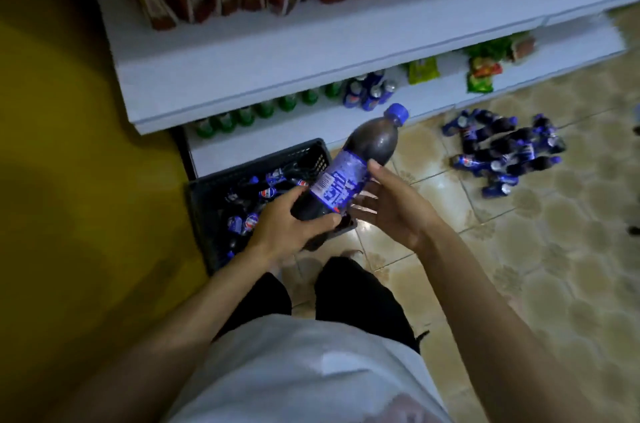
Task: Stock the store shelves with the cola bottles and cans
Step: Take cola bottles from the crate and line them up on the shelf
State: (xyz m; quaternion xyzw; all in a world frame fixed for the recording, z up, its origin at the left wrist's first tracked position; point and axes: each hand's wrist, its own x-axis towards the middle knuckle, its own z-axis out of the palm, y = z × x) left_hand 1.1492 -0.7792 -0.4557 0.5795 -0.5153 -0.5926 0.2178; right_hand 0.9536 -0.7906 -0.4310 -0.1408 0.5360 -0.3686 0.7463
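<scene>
Axis: dark blue-labelled plastic cola bottle [349, 176], cap pointing far-right.
Your left hand [294, 225]: fingers clamped round its near end.
Your right hand [391, 207]: fingers apart, just beside its middle.

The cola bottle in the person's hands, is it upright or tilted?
Tilted. The cola bottle slants, its blue cap toward the picture's upper right, while the left hand grips its base.

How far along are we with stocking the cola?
Early, it seems. Done: a few cola bottles stand on the lower shelf beside the green bottles. In hand: the left hand grips one bottle near its base, the right hand open against it. Left: the crate holds more, and a pile lies on the floor.
</scene>
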